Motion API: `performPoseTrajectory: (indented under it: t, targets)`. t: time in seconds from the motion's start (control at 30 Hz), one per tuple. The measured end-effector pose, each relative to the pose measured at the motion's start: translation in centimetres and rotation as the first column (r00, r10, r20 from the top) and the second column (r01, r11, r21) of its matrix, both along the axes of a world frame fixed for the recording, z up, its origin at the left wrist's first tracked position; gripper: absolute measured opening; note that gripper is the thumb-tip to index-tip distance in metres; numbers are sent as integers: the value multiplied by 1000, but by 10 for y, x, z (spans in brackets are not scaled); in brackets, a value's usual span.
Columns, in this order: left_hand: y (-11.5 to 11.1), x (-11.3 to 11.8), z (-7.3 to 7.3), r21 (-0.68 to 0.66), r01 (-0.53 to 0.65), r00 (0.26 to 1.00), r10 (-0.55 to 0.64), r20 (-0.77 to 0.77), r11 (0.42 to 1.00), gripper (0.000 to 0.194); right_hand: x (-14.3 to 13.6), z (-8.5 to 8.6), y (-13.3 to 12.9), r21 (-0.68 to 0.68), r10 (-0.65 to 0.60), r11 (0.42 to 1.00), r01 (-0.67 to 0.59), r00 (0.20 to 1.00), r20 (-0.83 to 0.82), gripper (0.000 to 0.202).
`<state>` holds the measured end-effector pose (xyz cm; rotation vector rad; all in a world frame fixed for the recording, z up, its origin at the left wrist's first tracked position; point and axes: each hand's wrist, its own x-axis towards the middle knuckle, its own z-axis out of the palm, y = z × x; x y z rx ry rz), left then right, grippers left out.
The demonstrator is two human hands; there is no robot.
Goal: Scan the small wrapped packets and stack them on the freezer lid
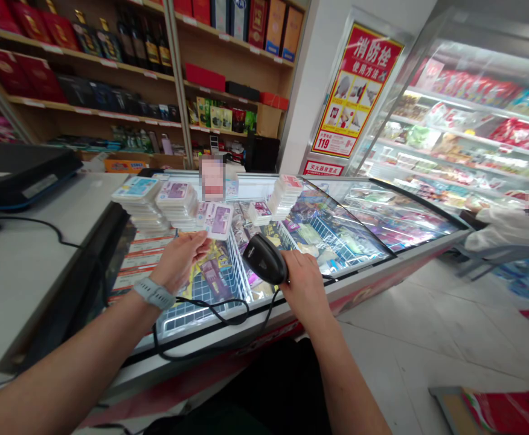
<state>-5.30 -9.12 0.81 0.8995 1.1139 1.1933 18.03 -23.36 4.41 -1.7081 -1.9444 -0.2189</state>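
While the right hand [304, 279] grips a scanner [264, 258], "119" marks the sign [354, 90].

A small flat packet [218, 220], white-edged with a purple label, is tilting up over the chest freezer's glass lid, pinched at its lower edge, its face turned toward the camera. Just to its right, a black handheld barcode scanner [264, 258] is pointing its rounded head up and left toward the packet, the handle hidden in the grip. Its black cable [210, 311] is drooping in a loop along the freezer's front edge.
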Motion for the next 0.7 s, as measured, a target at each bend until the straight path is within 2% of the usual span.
performPoseTrajectory:
  t: [0.2, 0.37, 0.43, 0.57, 0.7]
  targets:
    - [31, -2, 11, -92, -80, 993, 87, 80, 993, 28, 2, 2, -5, 42, -8, 999, 9, 1000, -17, 29]
    - [37, -2, 10, -124, -96, 994, 102, 38, 988, 37, 7, 1, -10, 78, -7, 997, 10, 999, -42, 28]
    - [30, 3, 8, -118, -49, 999, 48, -5, 992, 43, 11, -1, -12, 97, -7, 995, 13, 998, -64, 29]
    - [15, 27, 5, -109, 161, 976, -175, -133, 981, 43, 20, -5, -19, 163, -10, 986, 36, 988, -155, 32]
    - [26, 68, 7, -123, 272, 911, -296, -286, 955, 43, 28, -9, -31, 242, -11, 966, 89, 952, -306, 30]
